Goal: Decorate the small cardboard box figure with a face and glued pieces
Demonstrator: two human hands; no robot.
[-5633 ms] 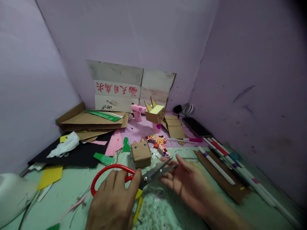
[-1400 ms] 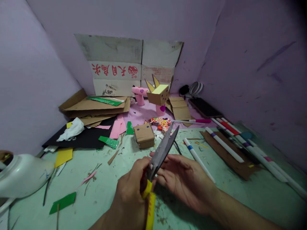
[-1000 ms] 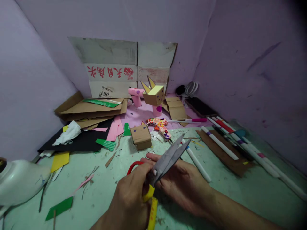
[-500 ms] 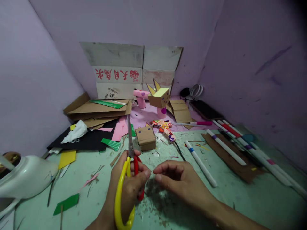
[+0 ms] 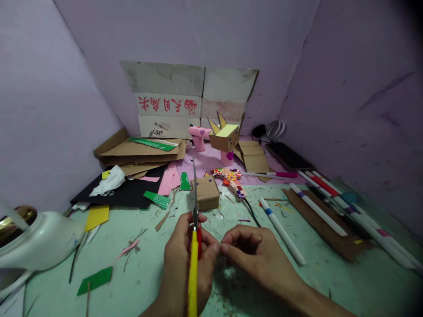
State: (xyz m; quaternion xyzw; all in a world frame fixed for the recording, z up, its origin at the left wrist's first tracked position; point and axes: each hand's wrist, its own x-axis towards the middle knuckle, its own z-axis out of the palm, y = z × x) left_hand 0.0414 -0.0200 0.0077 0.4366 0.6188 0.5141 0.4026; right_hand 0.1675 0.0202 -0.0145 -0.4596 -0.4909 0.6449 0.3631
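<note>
The left hand [image 5: 178, 259] is clamped on the red-and-yellow-handled scissors [image 5: 192, 273], blades pointing away above the desk [image 5: 132, 281]. The right hand's [image 5: 256, 251] thumb and forefinger are together beside the left fingertips; whether they pinch anything, I cannot tell. Good handling probably calls for light fingertips and blades clear of the small cardboard box [image 5: 207, 190] beyond.

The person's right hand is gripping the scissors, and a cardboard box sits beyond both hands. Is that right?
Almost: the head view shows the left hand gripping the scissors, not the right hand. The cardboard box sits beyond both hands.
</note>
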